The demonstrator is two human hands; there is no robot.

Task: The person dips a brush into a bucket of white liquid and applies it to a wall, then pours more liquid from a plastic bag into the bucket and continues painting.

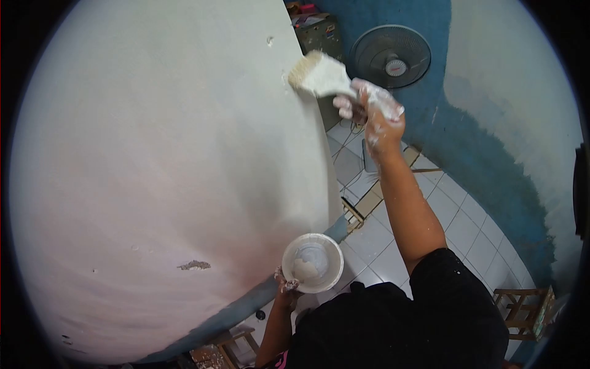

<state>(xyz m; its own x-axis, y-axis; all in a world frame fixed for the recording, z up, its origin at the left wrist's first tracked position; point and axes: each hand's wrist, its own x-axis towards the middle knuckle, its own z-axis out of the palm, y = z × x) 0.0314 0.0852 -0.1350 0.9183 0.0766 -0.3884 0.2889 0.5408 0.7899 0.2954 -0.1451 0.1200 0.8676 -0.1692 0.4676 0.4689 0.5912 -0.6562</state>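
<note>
A wide brush with white paint on its body and pale bristles is in my right hand, whose fingers are closed round its handle. The bristle tips are at the edge of the pale wall; whether they touch it is hard to tell. White paint coats much of that hand. Lower down, my left hand, also smeared with paint, grips the side of a round white bucket. Some whitish paint lies in the bottom of the bucket.
A round fan is by the blue wall at the upper right. Behind the pale wall's edge is a dark cabinet. Wooden stools stand at the lower right and lower left. Cables lie on the white tiled floor.
</note>
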